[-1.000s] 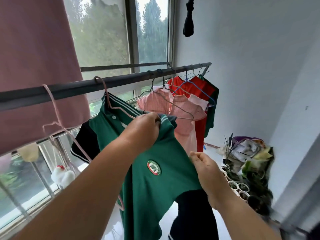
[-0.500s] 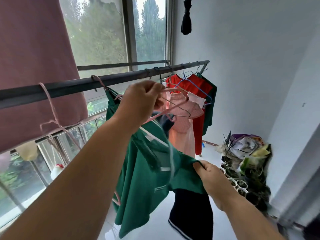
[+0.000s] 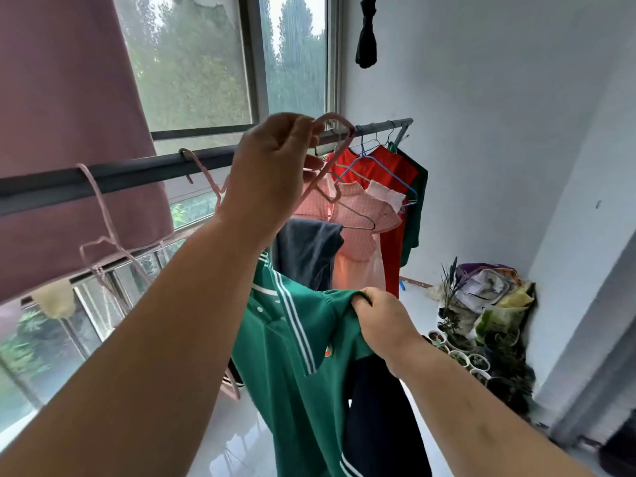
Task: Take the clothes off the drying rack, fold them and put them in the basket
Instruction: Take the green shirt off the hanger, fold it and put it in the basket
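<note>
My left hand (image 3: pixel 272 166) pinches the pink hanger (image 3: pixel 332 156) by its hook (seemingly off the rack rail (image 3: pixel 137 172)). My right hand (image 3: pixel 385 321) grips the green polo shirt (image 3: pixel 303 373), which hangs lengthwise, collar up-left.

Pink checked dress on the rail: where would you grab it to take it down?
Probably at the shoulders just below the collar of the pink checked dress, coming from the room side: it hangs facing this way from the rail, with the window behind and the red garment crowding its far side.
</note>
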Demonstrator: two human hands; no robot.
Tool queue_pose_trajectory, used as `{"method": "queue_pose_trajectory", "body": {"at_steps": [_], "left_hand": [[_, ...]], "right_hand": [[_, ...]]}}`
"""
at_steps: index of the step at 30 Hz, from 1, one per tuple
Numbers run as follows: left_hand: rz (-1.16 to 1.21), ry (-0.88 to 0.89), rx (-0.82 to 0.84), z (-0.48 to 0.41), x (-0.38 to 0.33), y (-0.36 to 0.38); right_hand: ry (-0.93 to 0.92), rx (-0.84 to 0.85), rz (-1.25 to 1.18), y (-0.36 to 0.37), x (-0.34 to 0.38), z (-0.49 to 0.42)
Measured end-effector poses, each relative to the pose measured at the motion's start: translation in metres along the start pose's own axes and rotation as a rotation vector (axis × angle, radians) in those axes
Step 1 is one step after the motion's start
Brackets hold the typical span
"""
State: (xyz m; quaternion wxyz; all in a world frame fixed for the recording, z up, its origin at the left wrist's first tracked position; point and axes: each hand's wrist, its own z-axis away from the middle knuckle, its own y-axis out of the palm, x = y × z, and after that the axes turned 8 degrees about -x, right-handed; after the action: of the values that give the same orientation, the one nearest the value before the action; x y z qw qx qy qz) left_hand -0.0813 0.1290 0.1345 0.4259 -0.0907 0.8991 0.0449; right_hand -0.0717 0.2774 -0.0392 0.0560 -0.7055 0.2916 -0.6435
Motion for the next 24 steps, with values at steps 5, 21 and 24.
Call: {"method": "queue_pose_trajectory", "body": {"at_steps": [5, 21, 24], "left_hand": [[0.03, -0.001, -0.014, 0.004, -0.003, -0.004], [0.12, 0.044, -0.08, 0.002, -0.031, -0.01], [0.108, 0.047, -0.08, 0.003, -0.031, -0.011]], "right_hand": [[0.068, 0.024, 0.108, 0.004, -0.008, -0.004], [0.231, -0.003, 0.325, 0.005, -0.036, -0.018], [0.281, 0.003, 0.399, 0.007, -0.042, -0.02]]}}
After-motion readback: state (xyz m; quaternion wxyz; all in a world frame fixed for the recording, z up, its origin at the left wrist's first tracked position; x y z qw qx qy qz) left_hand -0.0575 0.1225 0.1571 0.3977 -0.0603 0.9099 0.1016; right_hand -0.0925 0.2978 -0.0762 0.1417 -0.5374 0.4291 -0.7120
